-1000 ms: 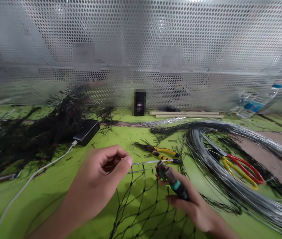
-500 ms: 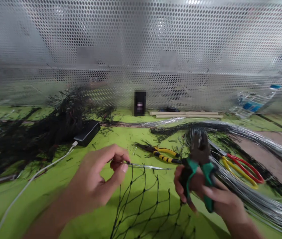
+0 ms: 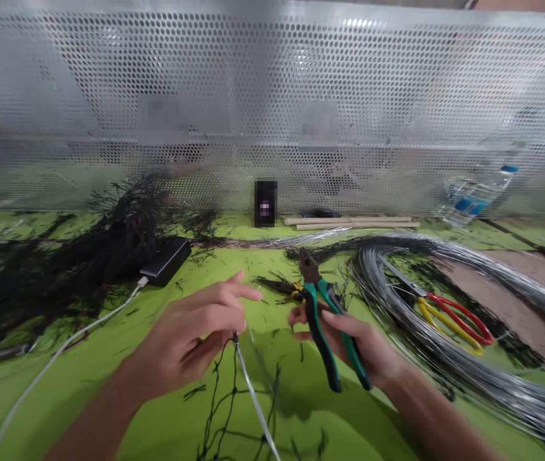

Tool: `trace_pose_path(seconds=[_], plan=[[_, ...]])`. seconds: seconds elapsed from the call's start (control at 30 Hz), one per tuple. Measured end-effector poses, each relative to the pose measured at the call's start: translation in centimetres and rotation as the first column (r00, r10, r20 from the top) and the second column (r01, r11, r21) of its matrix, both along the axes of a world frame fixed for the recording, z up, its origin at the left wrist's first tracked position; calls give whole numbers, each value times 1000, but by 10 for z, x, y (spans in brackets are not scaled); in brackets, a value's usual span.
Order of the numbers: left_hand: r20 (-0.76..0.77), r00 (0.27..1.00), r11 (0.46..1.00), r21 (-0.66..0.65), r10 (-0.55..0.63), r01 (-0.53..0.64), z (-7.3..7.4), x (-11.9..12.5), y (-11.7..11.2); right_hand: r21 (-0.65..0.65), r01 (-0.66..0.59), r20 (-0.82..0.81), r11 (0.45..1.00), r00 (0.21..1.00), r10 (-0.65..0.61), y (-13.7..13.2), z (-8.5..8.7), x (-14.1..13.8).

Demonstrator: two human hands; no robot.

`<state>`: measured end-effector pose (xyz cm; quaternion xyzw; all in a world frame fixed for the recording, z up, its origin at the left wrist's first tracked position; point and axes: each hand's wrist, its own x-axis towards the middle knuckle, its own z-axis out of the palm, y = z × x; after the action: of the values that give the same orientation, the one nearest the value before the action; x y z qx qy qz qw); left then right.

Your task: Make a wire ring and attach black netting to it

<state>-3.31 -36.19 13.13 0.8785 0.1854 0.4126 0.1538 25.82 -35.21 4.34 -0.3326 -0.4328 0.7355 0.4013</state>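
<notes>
Pinched in my left hand (image 3: 190, 333) is the end of a thin silvery wire (image 3: 255, 398), which slants down toward the bottom edge. Black knotted netting (image 3: 224, 413) hangs from the wire just below my fingertips; its lower part runs out of view. My right hand (image 3: 349, 333) holds combination pliers (image 3: 323, 307) with green and black handles, jaws pointing up and away from the wire. The jaws look closed or nearly so. Behind them lies a second pair of pliers (image 3: 279, 286), long-nosed with yellow and black handles, partly covered.
A large coil of wire (image 3: 373, 288) lies at right, with red and yellow scissors (image 3: 455, 320) inside it. A water bottle (image 3: 474, 202), wooden sticks (image 3: 349, 221) and a perforated metal panel (image 3: 234, 77) stand behind. Black netting scraps (image 3: 123, 230) and a cabled black box (image 3: 166, 259) occupy the left.
The wire has swung from pointing right to pointing down toward me. My right hand has shifted left with the pliers, now tilted leftward. My left index finger has extended.
</notes>
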Motion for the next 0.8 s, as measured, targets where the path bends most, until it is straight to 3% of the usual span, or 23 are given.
trace_pose_path(seconds=[0.3,0.5,0.67,0.8], plan=[[261,965,984,-171,-5,51,-6,19,-5,-188,-214,-212,959,962,172,-1,-8,-35],[438,898,992,-123,44,11,-13,18,1,-242,-277,-294,930,934,202,1,-17,-32],[373,889,958,-200,267,-203,-16,10,2,-303,-243,-338,922,931,134,0,-7,-17],[140,921,867,-410,364,-281,-15,8,1,-334,-1,-341,943,932,-120,1,5,-1]])
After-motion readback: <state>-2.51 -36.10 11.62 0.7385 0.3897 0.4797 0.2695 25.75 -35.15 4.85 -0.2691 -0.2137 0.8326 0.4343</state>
